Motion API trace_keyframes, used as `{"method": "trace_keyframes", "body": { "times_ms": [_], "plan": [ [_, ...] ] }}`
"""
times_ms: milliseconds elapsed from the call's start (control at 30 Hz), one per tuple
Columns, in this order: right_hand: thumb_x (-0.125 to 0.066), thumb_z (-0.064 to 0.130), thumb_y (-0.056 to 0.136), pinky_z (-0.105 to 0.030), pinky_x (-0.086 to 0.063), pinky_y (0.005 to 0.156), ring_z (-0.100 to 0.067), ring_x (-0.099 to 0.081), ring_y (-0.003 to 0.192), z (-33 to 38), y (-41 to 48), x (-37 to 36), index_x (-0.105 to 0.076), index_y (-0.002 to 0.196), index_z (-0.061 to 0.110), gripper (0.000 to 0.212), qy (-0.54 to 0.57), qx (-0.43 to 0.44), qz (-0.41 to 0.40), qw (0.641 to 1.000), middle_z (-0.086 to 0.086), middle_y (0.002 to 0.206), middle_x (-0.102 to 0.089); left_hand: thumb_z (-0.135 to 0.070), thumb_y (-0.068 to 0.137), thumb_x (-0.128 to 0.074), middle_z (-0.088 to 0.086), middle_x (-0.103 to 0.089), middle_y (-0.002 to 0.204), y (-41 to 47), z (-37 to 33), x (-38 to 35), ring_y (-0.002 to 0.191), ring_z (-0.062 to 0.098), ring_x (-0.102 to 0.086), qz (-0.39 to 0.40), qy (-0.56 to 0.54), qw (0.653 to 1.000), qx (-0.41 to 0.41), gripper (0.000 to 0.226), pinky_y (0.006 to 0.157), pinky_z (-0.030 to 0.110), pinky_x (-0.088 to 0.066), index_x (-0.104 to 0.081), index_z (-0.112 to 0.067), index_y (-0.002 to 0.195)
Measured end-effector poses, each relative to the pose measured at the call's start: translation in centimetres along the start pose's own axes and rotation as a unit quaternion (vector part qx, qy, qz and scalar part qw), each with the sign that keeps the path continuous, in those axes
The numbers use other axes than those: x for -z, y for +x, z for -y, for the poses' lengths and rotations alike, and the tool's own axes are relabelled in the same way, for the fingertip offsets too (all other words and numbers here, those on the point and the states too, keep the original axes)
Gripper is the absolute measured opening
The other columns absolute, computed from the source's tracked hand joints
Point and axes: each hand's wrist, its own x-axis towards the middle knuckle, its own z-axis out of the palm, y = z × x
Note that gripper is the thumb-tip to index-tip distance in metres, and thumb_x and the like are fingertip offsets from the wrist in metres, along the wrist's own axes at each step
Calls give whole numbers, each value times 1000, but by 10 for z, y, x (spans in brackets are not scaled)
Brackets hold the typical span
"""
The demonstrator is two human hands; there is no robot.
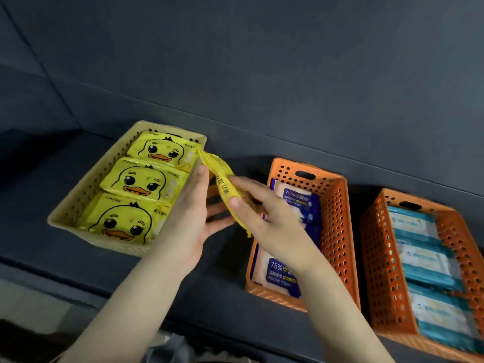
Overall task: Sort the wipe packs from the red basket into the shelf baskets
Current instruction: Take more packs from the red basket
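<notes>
A yellow duck wipe pack (221,183) is held edge-on above the dark shelf, between the cream basket (78,203) and the middle orange basket (337,205). My right hand (264,216) pinches it between thumb and fingers. My left hand (191,213) lies against its left side with fingers fairly straight, some reaching under it. The cream basket holds three duck packs (138,182) lying flat. Blue alcohol wipe packs (280,273) fill the middle orange basket. The red basket is out of view.
A second orange basket (377,258) at the right holds several teal wipe packs (429,260). All baskets stand on a dark shelf (52,252) with a dark back wall. The shelf's front edge runs below my forearms.
</notes>
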Motion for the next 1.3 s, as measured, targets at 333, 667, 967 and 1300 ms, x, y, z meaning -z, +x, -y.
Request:
{"method": "trace_keyframes", "body": {
  "times_ms": [333,667,967,1300],
  "plan": [
    [-61,22,94,-36,-54,84,-22,-68,98,6,22,-21,-67,123,11,31,310,-136,-6,941,-10,113,-72,-52,91,-52,-19,-52,130,-8,-45,78,111,-2,-54,-65,328,926,-178,37,84,16,-40,-54,-43,127],
    [-45,45,96,-50,-50,97,-30,-64,115,33,70,-107,-60,131,12,50,403,-200,-22,893,-13,125,-67,-50,95,-50,-12,-71,88,27,-78,167,80,2,-68,-64,261,957,-107,24,63,19,-50,-64,-30,94],
    [-42,44,102,-36,-55,63,-24,-66,66,41,84,-169,-68,73,18,47,275,-183,-360,873,-7,72,-69,-44,100,-41,20,-61,83,46,-83,199,80,39,-58,-53,246,954,-165,45,74,53,-50,-60,-6,84],
    [-49,37,100,-28,-55,60,-20,-66,69,65,118,-145,-62,76,21,32,164,-127,-378,902,-6,67,-69,-37,103,-40,22,-57,78,96,-97,199,71,32,-52,-54,284,923,-253,49,66,42,-45,-57,3,82]
  ]
}}
